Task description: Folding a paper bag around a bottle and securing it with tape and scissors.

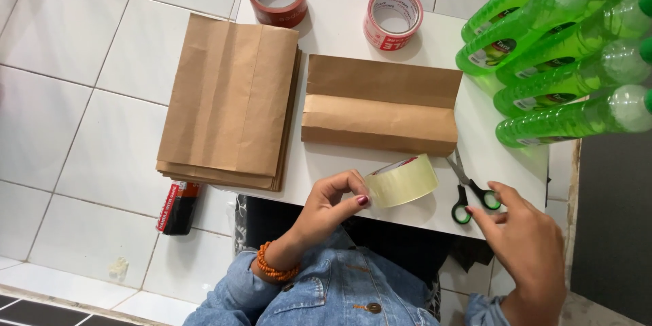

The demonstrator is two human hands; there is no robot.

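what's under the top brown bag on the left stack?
More flat brown paper bags: their edges show along the stack's right and bottom sides. How many is unclear. Beneath them is the white table; that part of its surface is covered, so anything on it is hidden.

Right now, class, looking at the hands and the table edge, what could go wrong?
1. The scissors lie close to the table's near edge; the right hand reaching for them could knock them off.
2. The stack of brown paper bags overhangs the table's left side and might slide down.
3. The clear tape roll, pinched by the left hand, may stick to its fingers.
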